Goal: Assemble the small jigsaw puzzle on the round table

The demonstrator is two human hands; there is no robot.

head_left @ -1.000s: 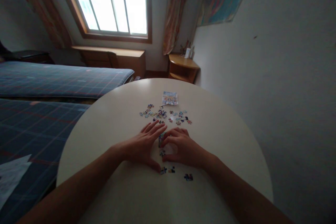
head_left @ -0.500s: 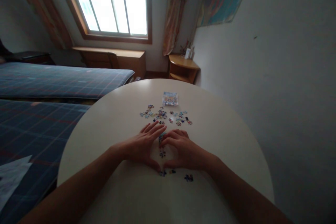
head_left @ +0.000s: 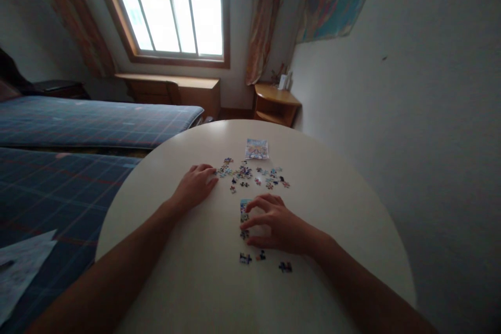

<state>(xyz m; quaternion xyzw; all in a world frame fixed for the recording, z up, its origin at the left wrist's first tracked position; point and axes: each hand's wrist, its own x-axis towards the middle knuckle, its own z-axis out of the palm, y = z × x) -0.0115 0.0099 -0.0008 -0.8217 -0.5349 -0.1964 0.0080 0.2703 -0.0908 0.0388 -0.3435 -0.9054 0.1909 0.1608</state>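
My left hand rests on the round white table, fingers curled, its fingertips at the left end of a scatter of loose puzzle pieces. I cannot see whether it pinches a piece. My right hand lies on the table with fingers spread and bent, fingertips touching a small joined block of puzzle pieces. Three separate pieces lie just in front of my right wrist. A small picture card lies beyond the scatter.
Two beds with blue plaid covers stand to the left of the table. A window, a wooden desk and a corner shelf are at the far wall. A plain wall runs close along the right.
My left hand has left the joined block and moved up and left to the edge of the loose pieces. My right hand has stayed on the joined block.
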